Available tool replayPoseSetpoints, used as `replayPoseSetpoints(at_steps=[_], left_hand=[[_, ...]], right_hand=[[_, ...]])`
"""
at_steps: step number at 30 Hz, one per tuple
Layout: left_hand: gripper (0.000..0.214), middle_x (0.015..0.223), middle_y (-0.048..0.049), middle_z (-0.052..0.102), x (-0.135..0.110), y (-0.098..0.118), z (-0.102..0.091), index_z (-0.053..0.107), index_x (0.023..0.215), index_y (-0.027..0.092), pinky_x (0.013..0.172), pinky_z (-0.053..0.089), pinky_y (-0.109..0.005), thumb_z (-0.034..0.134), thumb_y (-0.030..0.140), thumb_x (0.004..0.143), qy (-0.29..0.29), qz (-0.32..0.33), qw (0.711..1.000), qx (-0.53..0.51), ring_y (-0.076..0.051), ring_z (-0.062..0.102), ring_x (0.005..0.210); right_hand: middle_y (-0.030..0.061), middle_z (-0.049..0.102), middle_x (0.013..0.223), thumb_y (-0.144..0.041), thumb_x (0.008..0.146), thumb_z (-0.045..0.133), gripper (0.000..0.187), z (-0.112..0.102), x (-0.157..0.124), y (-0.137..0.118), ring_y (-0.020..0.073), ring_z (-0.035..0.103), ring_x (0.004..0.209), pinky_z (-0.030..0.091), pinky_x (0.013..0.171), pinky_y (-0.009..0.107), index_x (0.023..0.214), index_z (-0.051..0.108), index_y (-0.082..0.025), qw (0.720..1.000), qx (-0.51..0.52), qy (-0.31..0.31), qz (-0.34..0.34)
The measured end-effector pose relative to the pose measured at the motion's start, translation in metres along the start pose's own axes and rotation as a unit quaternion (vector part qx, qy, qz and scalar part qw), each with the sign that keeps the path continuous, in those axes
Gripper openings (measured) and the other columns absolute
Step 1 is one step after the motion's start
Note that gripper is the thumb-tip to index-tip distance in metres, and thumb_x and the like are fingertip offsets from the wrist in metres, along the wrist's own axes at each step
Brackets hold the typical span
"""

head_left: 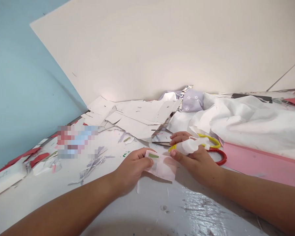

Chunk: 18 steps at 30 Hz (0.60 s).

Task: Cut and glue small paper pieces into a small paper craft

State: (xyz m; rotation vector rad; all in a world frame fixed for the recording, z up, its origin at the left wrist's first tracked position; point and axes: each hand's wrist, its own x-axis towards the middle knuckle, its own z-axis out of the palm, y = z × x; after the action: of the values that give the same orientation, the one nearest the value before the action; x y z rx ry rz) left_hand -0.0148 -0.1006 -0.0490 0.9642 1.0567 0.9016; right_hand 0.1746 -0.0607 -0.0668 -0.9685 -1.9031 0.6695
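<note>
My left hand [132, 167] pinches the left edge of a small pink-and-white paper piece [163, 167] with a green mark, lying on the white table. My right hand [194, 157] is closed over the paper's right side and holds a crumpled bit of white tissue or tape [190, 146] across its fingers. Scissors with a yellow and a red handle [217, 151] lie right behind my right hand, blades pointing left.
A heap of white card offcuts [135, 116] lies behind the hands. White cloth [248, 121] and a pink sheet [260, 164] are at the right. Red scraps [36, 157] and paper shreds [92, 165] lie at the left. A big white board [162, 49] leans at the back.
</note>
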Motion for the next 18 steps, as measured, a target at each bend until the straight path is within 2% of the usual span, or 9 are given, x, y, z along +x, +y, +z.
replayPoseSetpoints(at_steps=[3,5,9,12,18], left_hand=[[0.013,0.069,-0.0007,0.056,0.0,-0.002,-0.002,0.062,0.08,0.014,0.061,0.039,-0.023,0.057,0.014,0.068,-0.016,0.015,1.0,0.008,-0.011,0.05,0.064],[0.012,0.073,-0.0019,0.057,0.0,-0.003,-0.003,0.061,0.083,0.014,0.064,0.039,-0.025,0.059,0.019,0.072,-0.021,0.032,0.999,0.016,-0.012,0.051,0.067],[0.017,0.081,-0.0039,0.06,0.0,-0.007,-0.004,0.06,0.09,0.016,0.068,0.041,-0.027,0.061,0.025,0.076,-0.012,0.068,0.996,0.052,-0.014,0.054,0.073],[0.017,0.079,-0.0026,0.06,-0.001,-0.007,-0.004,0.059,0.088,0.018,0.067,0.041,-0.026,0.062,0.029,0.076,-0.002,0.08,0.995,0.063,-0.013,0.054,0.07],[0.01,0.069,0.0007,0.056,-0.002,-0.004,-0.005,0.06,0.078,0.018,0.062,0.038,-0.023,0.057,0.028,0.078,0.018,0.066,0.996,0.057,-0.011,0.049,0.064]], right_hand=[[0.0056,0.055,0.094,-0.029,0.077,0.054,0.008,-0.004,0.0,-0.003,0.0222,0.055,0.092,0.045,0.079,0.04,0.076,0.05,-0.022,0.999,0.043,-0.014,-0.007],[0.0055,0.058,0.093,-0.025,0.073,0.056,0.008,-0.006,-0.001,-0.006,0.0218,0.057,0.087,0.047,0.074,0.038,0.073,0.049,-0.021,0.994,0.095,-0.046,0.028],[0.0051,0.062,0.084,-0.022,0.065,0.063,0.015,-0.005,-0.003,-0.01,0.0192,0.059,0.074,0.049,0.062,0.032,0.066,0.048,-0.019,0.96,0.203,-0.144,0.131],[0.0018,0.061,0.073,-0.017,0.062,0.063,0.014,-0.003,-0.003,-0.013,0.016,0.057,0.065,0.048,0.057,0.029,0.065,0.049,-0.019,0.962,0.16,-0.148,0.166],[0.0,0.059,0.069,-0.017,0.061,0.06,0.012,-0.002,-0.005,-0.018,0.0151,0.057,0.062,0.046,0.055,0.027,0.061,0.049,-0.021,0.985,0.064,-0.095,0.126]])
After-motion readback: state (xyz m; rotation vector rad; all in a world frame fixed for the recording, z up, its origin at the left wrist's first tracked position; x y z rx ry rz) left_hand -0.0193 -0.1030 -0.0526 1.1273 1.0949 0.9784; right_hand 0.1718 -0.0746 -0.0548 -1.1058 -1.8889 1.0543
